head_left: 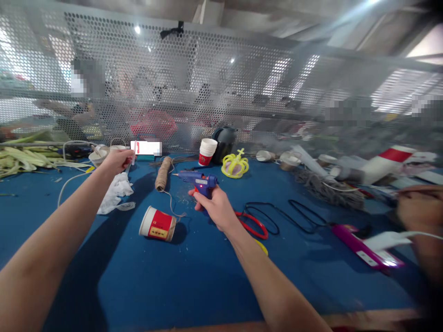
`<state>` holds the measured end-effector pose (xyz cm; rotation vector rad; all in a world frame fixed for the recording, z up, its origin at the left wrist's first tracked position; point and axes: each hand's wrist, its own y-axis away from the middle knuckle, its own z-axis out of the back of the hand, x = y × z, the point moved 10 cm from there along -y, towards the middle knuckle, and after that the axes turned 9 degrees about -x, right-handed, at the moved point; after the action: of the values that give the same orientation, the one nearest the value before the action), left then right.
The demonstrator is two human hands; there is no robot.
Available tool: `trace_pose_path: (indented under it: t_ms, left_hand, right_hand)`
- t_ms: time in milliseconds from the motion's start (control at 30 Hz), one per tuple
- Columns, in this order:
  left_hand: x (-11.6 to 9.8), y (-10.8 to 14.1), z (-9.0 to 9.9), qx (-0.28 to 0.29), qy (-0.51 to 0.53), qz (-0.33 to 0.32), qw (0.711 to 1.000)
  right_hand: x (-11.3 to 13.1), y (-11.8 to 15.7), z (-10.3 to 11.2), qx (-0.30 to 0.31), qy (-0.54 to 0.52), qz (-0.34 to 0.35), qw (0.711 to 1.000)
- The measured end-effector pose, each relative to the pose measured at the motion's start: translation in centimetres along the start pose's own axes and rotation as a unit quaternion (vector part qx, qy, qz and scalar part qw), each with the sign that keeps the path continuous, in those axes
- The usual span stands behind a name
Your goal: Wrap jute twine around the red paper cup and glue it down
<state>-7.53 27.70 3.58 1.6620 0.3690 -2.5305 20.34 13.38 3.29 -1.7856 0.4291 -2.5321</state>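
My right hand (212, 203) is wrapped round the grip of a blue glue gun (199, 179), whose nozzle points left; a small red light shows on it. My left hand (121, 160) reaches far forward at the left, fingers pinched on a thin translucent stick (134, 153). Just beyond it stands a white and red box or card (145, 148). A red and white paper cup (157, 223) lies on its side nearer to me, with twine round its base. The twine spool (163, 174) lies between my hands.
Stacked paper cups (207, 152), a dark kettle (225, 143) and a yellow crown (235, 165) stand behind. Crumpled white plastic (117, 191) lies left. Red-handled scissors (254, 226), black cable and a purple power strip (367, 246) lie right, near another person's hand (418, 210).
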Motion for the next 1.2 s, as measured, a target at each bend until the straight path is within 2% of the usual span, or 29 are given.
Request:
trace_pose_path:
  t_ms: [167,233,300,367,467,567,667,800,967,1200]
  left_hand:
    - [-3.4,4.7,-0.7,0.038,0.145,0.007,0.989]
    - [-5.5,7.3,-1.7,0.061,0.237,-0.004,0.97]
    - [-8.4,10.3,-2.2,0.069,0.303,-0.072,0.948]
    - [-11.3,13.4,-2.5,0.06,0.3,-0.169,0.937]
    - [-14.2,17.4,-3.2,0.051,0.25,-0.286,0.924]
    - [-15.7,20.0,-4.3,0.045,0.154,-0.389,0.907]
    - [-16.7,21.3,-5.1,0.009,0.059,-0.481,0.875]
    - [-17.6,22.3,-6.0,0.002,0.006,-0.553,0.833]
    - [-18.1,23.1,-6.5,0.001,-0.034,-0.594,0.804]
    - [-18.0,23.6,-6.9,-0.021,-0.086,-0.621,0.778]
  right_hand:
    - [0.1,0.0,0.0,-0.024,0.13,0.045,0.99]
    - [0.9,0.4,-0.1,-0.04,0.21,0.09,0.973]
    - [1.8,0.9,-0.4,-0.048,0.288,0.132,0.947]
    - [2.3,1.4,-0.8,-0.043,0.346,0.152,0.925]
    - [2.7,1.8,-1.3,-0.03,0.388,0.172,0.905]
    - [2.6,1.8,-1.3,-0.029,0.401,0.166,0.9]
    - [2.2,1.6,-1.1,-0.029,0.405,0.139,0.903]
    - [2.1,1.4,-1.0,-0.032,0.402,0.132,0.906]
    - [2.0,1.3,-1.1,-0.024,0.406,0.136,0.903]
    - [2.0,1.3,-1.7,-0.018,0.395,0.164,0.904]
